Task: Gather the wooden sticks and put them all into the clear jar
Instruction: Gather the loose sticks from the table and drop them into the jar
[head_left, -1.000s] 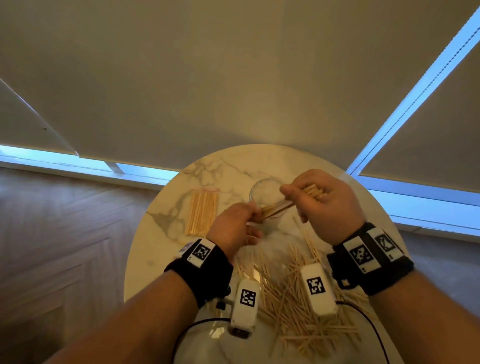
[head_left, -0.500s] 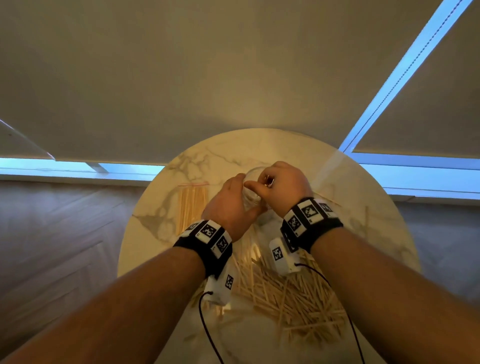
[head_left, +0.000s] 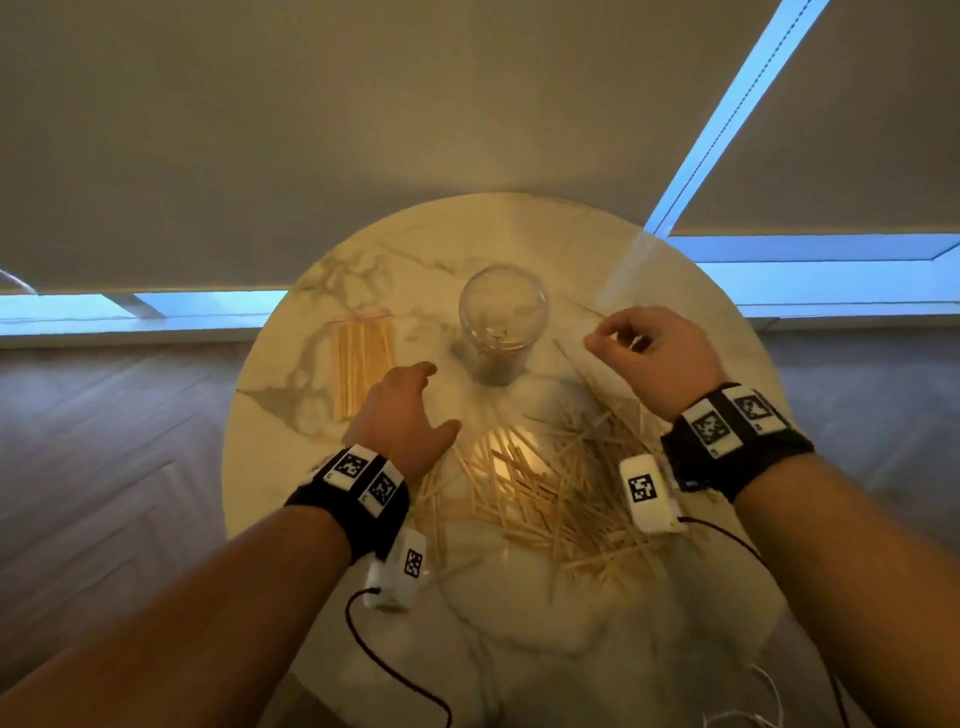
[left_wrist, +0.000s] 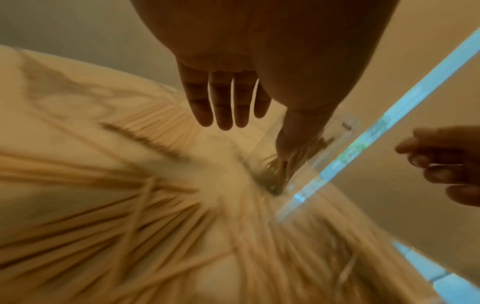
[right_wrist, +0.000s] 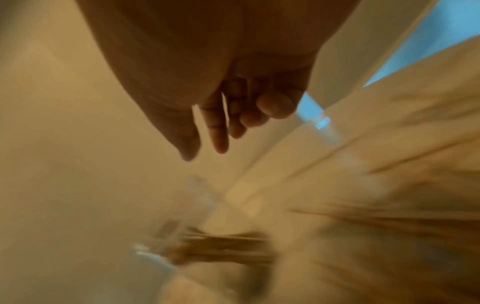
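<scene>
The clear jar (head_left: 503, 317) stands upright at the middle of the round marble table (head_left: 691, 322), with several wooden sticks inside it. A loose pile of wooden sticks (head_left: 545, 493) lies on the table between my wrists. My left hand (head_left: 423, 400) hovers left of the jar with relaxed fingers and holds nothing. To the right of the jar my right hand (head_left: 597, 335) has loosely curled fingers, also without a stick. In the left wrist view my fingers (left_wrist: 226, 107) are straight, and the jar (left_wrist: 330, 144) shows past the thumb. The right wrist view is blurred; its fingers (right_wrist: 221, 133) hold nothing.
A clear zip bag of sticks (head_left: 361, 364) with a red seal lies on the table to the left of the jar. A few stray sticks (head_left: 571, 364) lie beside the jar on the right. Cables trail off the table's near edge. Wood floor surrounds the table.
A second ago both hands held a bundle of sticks over the jar's mouth. The bundle has gone into the jar, and both hands have let go and moved apart to either side.
</scene>
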